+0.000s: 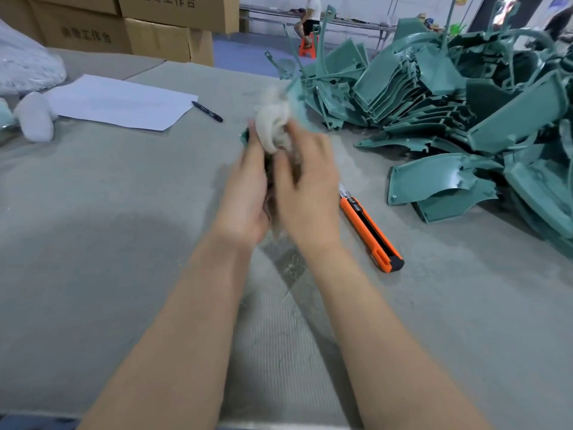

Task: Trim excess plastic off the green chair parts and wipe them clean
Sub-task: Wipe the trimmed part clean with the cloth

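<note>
Green chair part (245,136) held up over desk (124,212), mostly hidden between hands. Left hand (245,193) grip clamped on it. Right hand (307,187) grip clamped on soft white rag (273,125), blurry. Step: wiping. Next: rub every side, go easy on thin edges. Orange knife (370,231) lies beside. Pile of hard shiny green parts (465,103) waits on right.

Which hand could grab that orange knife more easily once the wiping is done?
Right, probably. The orange knife lies beside the right hand, on its outer side, though that hand holds the cloth. The left hand would have to cross over, and it seems to hold the green part.
</note>
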### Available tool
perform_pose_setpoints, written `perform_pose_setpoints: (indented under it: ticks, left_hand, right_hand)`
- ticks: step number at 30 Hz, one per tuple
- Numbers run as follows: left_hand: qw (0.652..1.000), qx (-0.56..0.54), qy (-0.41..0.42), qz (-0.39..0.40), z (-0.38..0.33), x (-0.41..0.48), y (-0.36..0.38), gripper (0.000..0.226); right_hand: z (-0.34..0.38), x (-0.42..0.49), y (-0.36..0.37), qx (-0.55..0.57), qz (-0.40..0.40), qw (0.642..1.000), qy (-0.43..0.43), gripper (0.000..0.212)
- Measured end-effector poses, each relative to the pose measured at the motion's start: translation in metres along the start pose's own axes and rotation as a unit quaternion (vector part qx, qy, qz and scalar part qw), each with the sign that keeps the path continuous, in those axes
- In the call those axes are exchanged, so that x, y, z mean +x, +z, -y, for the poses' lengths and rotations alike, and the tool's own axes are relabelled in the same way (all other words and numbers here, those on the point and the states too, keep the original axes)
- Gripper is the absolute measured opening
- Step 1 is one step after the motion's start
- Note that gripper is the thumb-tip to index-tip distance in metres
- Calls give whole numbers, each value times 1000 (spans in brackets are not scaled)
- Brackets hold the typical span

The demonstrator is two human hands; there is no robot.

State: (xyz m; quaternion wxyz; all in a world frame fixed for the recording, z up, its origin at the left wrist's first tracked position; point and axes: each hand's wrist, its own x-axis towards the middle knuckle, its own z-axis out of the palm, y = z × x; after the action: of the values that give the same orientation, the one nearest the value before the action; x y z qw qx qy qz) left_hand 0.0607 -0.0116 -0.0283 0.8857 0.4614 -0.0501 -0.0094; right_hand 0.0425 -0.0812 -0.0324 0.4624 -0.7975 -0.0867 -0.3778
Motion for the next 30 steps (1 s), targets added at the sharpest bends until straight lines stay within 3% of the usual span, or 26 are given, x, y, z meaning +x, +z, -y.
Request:
perform_pose_setpoints:
  ticks: [4, 6, 9, 14, 18, 21, 24, 28, 30]
  left_hand:
    - [992, -124, -5, -3, -12, 2, -14, 59]
    - [982, -186, 38, 0, -18, 4, -24, 67]
    - [972, -215, 89, -4, -20, 4, -24, 65]
    - [970, -229, 76, -20, -19, 3, -22, 63]
    - [977, -212, 33, -6, -16, -1, -17, 55]
    - [983, -185, 19, 5, -13, -2, -12, 53]
    - [982, -184, 20, 25, -14, -2, -10, 54]
    - [987, -160, 20, 13, -13, -3, -13, 54]
    - [990, -138, 6, -1, -12, -5, -10, 47]
  right_hand:
    - [-1, -10, 10, -12, 110, 991, -76, 28]
    - [-8, -9, 9, -8, 131, 990, -52, 26]
    - [-12, -9, 8, -6, 109, 994, -32, 23]
    - [-16, -9, 7, -64, -2, 994, -87, 26]
    - [-28, 6, -5, -30, -98, 994, 30, 26]
    - [-29, 16, -17, 70, -43, 985, 154, 21]
    - [-23, 24, -25, 236, -16, 943, 236, 25]
    - [-23, 33, -40, 487, -97, 803, 330, 20]
    - [-25, 37, -48, 561, -55, 755, 335, 15]
